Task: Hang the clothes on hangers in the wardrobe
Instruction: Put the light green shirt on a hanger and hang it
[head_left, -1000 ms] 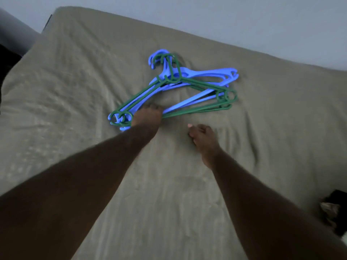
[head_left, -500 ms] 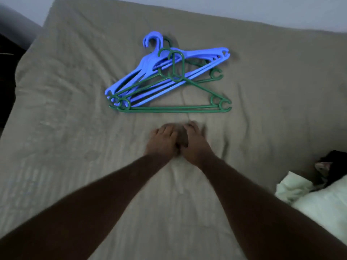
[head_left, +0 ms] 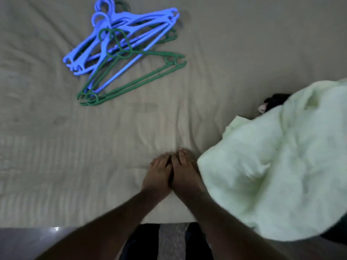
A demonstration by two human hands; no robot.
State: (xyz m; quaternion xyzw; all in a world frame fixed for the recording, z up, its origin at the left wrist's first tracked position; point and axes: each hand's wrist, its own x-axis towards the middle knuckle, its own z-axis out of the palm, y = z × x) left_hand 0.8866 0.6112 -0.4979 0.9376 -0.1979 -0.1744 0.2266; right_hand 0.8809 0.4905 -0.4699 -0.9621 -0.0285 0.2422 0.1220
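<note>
A pile of blue hangers [head_left: 120, 40] and green hangers [head_left: 131, 79] lies on the beige bedsheet [head_left: 47, 147] at the upper left. A pale green garment [head_left: 277, 166] is heaped on the bed at the right. My left hand [head_left: 159, 175] and my right hand [head_left: 185, 173] lie side by side, touching each other, flat on the sheet near the bed's front edge. Their fingers look straight and hold nothing. My right hand is just left of the garment's edge. The hangers are well beyond both hands.
A dark piece of clothing [head_left: 272, 102] shows behind the green garment. The bed's front edge [head_left: 169, 223] runs across the bottom, with the floor [head_left: 28, 241] and my dark-trousered legs [head_left: 142, 241] below it.
My left hand let go of the hangers and both hands came together, then drew back toward the bed's front edge. The view tilted down, bringing the pale green garment into sight.
</note>
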